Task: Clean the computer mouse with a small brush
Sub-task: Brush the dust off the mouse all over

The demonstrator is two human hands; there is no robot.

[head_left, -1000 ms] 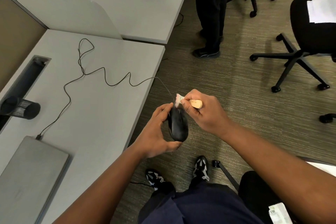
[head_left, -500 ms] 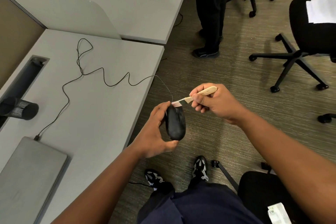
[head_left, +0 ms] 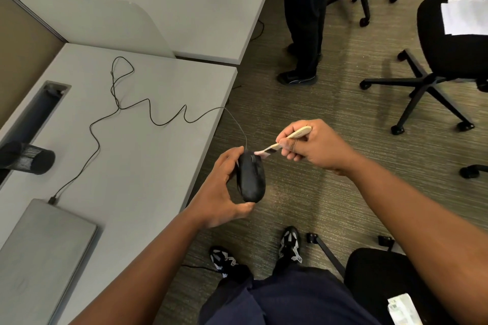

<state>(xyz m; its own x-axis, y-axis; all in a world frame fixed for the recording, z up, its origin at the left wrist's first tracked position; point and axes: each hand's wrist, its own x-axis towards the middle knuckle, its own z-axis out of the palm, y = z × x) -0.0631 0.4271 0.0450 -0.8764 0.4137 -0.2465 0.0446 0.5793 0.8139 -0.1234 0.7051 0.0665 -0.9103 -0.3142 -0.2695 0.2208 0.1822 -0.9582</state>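
Observation:
A black wired computer mouse point(head_left: 252, 179) is held in the air past the desk's edge, over the carpet. My left hand point(head_left: 220, 190) grips it from the left side and below, buttons facing up. My right hand point(head_left: 314, 146) pinches a small brush point(head_left: 290, 137) with a pale wooden handle. The brush's light bristles touch the front right of the mouse, near the wheel. The mouse's thin black cable point(head_left: 148, 111) runs back across the desk to a closed grey laptop point(head_left: 39, 253).
The grey desk point(head_left: 148, 155) lies to my left, with a black mesh cup point(head_left: 31, 158) lying by a cable slot. Someone stands ahead in dark trousers point(head_left: 303, 21). A black office chair point(head_left: 449, 42) with papers is at the right. My feet are below on the carpet.
My right hand drew back up and to the right, so the brush now reaches the mouse's front at a shallow angle. My left hand keeps the mouse almost in place.

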